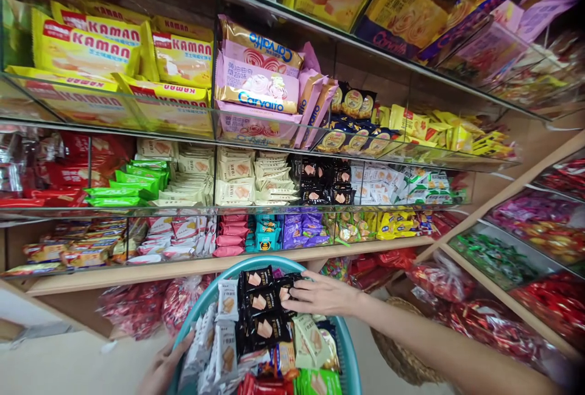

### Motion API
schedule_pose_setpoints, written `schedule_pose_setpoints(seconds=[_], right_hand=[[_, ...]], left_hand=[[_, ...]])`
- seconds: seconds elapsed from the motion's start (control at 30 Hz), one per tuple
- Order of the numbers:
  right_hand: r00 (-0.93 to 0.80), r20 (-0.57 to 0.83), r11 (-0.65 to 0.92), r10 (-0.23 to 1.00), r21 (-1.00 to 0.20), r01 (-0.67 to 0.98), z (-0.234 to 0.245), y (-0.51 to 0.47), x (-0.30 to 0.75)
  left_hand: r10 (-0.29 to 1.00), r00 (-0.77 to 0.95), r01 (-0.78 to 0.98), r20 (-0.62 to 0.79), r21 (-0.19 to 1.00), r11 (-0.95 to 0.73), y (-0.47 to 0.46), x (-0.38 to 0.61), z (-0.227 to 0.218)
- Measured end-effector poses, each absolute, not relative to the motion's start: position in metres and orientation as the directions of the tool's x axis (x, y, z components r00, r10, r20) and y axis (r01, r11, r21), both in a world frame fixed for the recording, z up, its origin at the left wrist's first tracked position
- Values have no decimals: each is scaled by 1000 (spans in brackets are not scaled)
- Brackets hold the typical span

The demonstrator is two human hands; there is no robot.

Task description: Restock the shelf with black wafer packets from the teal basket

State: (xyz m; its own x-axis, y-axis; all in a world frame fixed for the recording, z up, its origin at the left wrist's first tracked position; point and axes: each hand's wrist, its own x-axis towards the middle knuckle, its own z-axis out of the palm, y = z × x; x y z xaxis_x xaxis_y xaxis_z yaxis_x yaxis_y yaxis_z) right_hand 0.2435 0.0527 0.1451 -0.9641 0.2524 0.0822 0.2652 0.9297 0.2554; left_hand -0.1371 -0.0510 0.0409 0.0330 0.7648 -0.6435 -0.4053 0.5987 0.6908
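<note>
A teal plastic basket (351, 352) stands in front of me, filled with small wrapped snacks. My left hand (165, 363) grips its left rim, with the fingers partly cut off by the frame. Over the basket's far right side, my right hand (320, 294) has its fingers bent on a black wafer packet (284, 290). More black packets (265, 328) lie in rows beside it. White packets (226, 346) stand along the left side. A cream packet (311, 340), a green packet (319, 381) and a red packet (265, 385) lie toward the near side.
Glass-fronted shelves (169, 212) rise ahead, stocked with bagged biscuits and small packets. Black wafer packets (322, 178) sit on a middle shelf. Red bundles in clear bags (132, 306) lie underneath. A woven basket (402, 346) stands on the floor, and angled candy bins (498, 255) are at right.
</note>
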Motion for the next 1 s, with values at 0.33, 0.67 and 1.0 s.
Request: schedule_pose_setpoints(seconds=[0.33,0.67,1.0], right_hand=[[-960,34,953,279,115,281,138,43,255],[-221,191,283,956,-414,865,66,12,239],[-157,63,169,985,-420,892,57,4,221]], left_hand=[[782,20,-405,-623,710,576,-51,-139,29],[792,-25,-359,-610,745,562,-53,-135,43],[799,-19,-326,-601,760,563,-50,-139,27]])
